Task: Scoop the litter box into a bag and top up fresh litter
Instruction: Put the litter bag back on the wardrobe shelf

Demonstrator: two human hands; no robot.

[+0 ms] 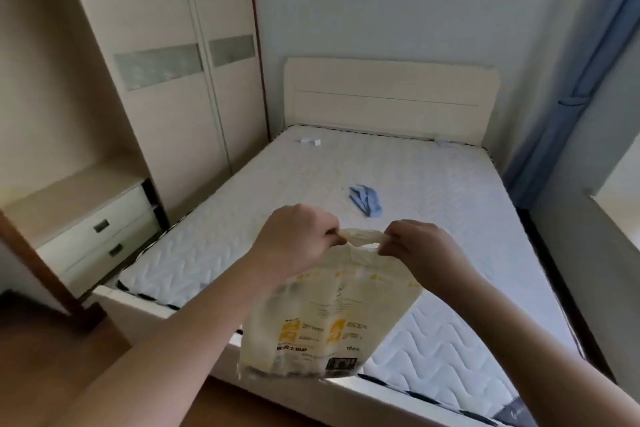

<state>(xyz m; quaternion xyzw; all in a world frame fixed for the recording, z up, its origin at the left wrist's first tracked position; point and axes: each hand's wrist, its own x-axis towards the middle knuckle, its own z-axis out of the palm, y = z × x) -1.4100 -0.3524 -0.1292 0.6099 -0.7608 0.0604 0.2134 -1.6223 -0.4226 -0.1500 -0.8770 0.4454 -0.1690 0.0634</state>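
A pale yellow printed litter bag (pixel 325 319) hangs in the air over the foot of the bed. My left hand (pixel 298 239) grips the left end of its twisted top handle. My right hand (pixel 415 246) pinches the right end of the same handle. The bag's lower part looks full and sags; a black label shows near its bottom edge. No litter box or scoop is in view.
A bare quilted mattress (pixel 433 191) on a cream bed frame fills the middle, with a blue cloth (pixel 367 201) and a small white item (pixel 310 141) on it. A wardrobe (pixel 180 80) and drawer unit (pixel 100 239) stand on the left, blue curtain (pixel 568 97) on the right.
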